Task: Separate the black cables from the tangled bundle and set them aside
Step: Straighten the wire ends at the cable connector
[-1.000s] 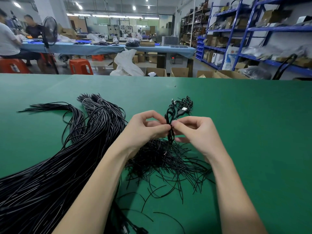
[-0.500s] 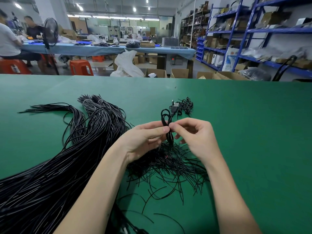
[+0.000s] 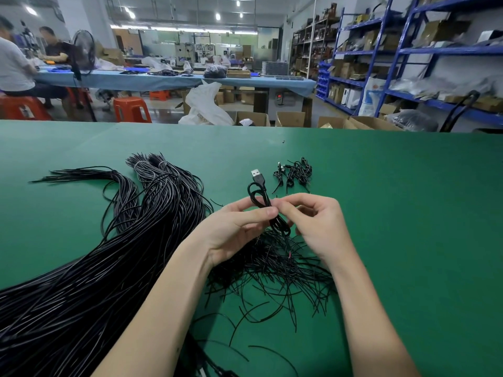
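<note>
We saw the cable (image 3: 260, 195) come free of the small pile (image 3: 295, 171) — its USB plug (image 3: 255, 174) now stood clear, left of that pile, where earlier it had overlapped it. The left hand (image 3: 234, 229) flattened, its thumb (image 3: 258, 213) pressing the cable, and the right hand (image 3: 318, 227) shifted its pinch lower on the loop.

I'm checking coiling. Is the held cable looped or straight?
Looped: the cable doubles back above the pinching left hand and right hand.

Head-worn view, forward and down; table (image 3: 408, 213) close
</note>
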Available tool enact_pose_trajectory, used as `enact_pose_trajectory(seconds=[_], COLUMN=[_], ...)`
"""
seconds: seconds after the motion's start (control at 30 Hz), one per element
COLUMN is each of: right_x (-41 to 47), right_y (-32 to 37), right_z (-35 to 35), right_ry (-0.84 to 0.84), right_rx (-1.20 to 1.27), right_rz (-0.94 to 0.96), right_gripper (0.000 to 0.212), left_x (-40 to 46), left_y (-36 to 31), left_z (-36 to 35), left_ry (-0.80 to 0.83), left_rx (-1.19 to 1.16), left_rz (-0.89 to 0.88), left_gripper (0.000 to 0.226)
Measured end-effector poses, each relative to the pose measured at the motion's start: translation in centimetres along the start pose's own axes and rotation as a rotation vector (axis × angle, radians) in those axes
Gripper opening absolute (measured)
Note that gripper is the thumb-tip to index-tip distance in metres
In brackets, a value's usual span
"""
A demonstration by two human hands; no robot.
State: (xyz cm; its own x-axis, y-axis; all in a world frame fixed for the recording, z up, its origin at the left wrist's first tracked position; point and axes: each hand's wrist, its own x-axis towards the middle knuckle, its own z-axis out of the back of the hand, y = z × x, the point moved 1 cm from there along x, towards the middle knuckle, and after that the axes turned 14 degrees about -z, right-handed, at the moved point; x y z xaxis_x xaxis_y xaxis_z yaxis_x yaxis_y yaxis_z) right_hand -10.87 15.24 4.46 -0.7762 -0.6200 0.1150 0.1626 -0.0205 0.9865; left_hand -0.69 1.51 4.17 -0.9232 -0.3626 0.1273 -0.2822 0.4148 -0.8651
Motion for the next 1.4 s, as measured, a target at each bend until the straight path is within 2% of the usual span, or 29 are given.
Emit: enact_pose_trajectory(seconds=[0.17,0.23,0.3,0.4,0.47,0.53,0.6,0.67,0.8,1.0,1.17,1.4], right_x=[0.1,0.1,0.3,0.6,0.5,0.3,0.2,0.3,0.0,-0.2,-0.1,-0.1], right_y=[-0.1,-0.1,-0.1,-0.2,-0.5,-0.6,-0.6,-0.4,0.1,0.6,0.6,0.6], right_z=[0.2,0.2,0.1,0.0,-0.1,-0.1,0.1,0.5,1.2,1.1,1.0,0.8], right_ry=[0.023,0.075,0.155,0.254,0.295,0.297,0.249,0.196,0.180,0.176,0.115,0.007], right_rx=[0.015,-0.002,0.029,0.267,0.476,0.547,0.365,0.171,0.147,0.029,-0.051,-0.268], right_rz=[-0.080,-0.174,-0.294,-0.487,-0.632,-0.663,-0.567,-0.426,-0.244,-0.121,-0.122,0.112], right_gripper=[0.015,0.024,0.026,0.010,0.020,0.020,0.011,0.014,0.007,0.007,0.004,0.004], left_x=[-0.2,-0.2,-0.2,-0.2,-0.2,-0.2,-0.3,-0.3,-0.3,-0.3,-0.3,-0.2], left_y=[-0.3,-0.6,-1.2,-1.6,-1.4,-0.9,-0.9,-1.1,-1.2,-1.1,-1.2,-1.3], left_z=[-0.2,-0.1,0.0,-0.2,-0.6,-0.8,-0.6,-0.3,0.2,0.1,0.5,0.6], left_ry=[0.033,0.023,0.016,0.001,0.018,0.018,0.006,-0.009,0.005,0.017,0.004,-0.029], left_rx=[0.151,0.348,0.555,0.678,0.701,0.678,0.606,0.470,0.287,0.231,0.218,0.208], left_rz=[-0.071,-0.129,-0.215,-0.345,-0.382,-0.364,-0.300,-0.199,-0.096,-0.045,-0.052,-0.035], left_gripper=[0.023,0.035,0.035,0.023,0.023,0.024,0.027,0.031,0.035,0.024,0.040,0.024])
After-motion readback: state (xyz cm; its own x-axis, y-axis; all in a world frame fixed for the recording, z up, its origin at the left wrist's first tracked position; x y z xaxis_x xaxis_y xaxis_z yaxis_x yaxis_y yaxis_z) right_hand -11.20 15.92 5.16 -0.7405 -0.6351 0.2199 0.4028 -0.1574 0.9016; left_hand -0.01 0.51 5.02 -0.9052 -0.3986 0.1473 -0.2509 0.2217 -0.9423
